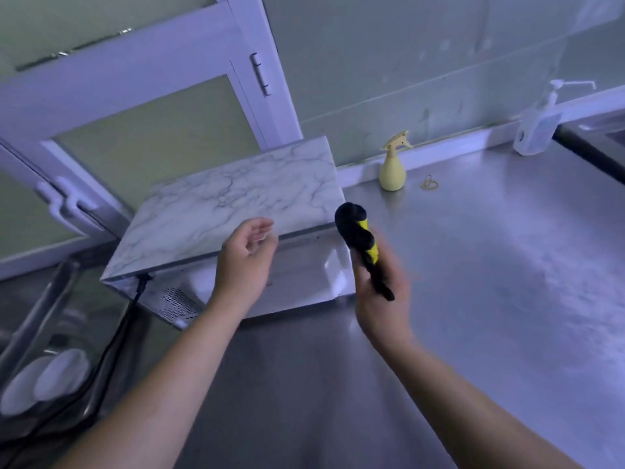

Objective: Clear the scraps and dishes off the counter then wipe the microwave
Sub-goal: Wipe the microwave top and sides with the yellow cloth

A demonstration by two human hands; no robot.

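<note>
The microwave (pixel 236 201) has a marble-patterned top and stands on the steel counter (pixel 473 282) with its back panel turned toward me. My right hand (pixel 382 296) grips a twisted black and yellow cloth (pixel 363 247) that sticks up in front of the microwave's right rear corner. My left hand (pixel 245 258) hovers just before the rear top edge of the microwave, fingers loosely curled, holding nothing. A yellow spray bottle (pixel 392 167) stands on the counter by the wall, to the right of the microwave.
A rubber band (pixel 430 183) lies near the spray bottle. A white pump dispenser (pixel 537 126) stands at the back right beside a sink edge. At the lower left a rack holds white dishes (pixel 47 380), and the black power cord (pixel 118 333) hangs there.
</note>
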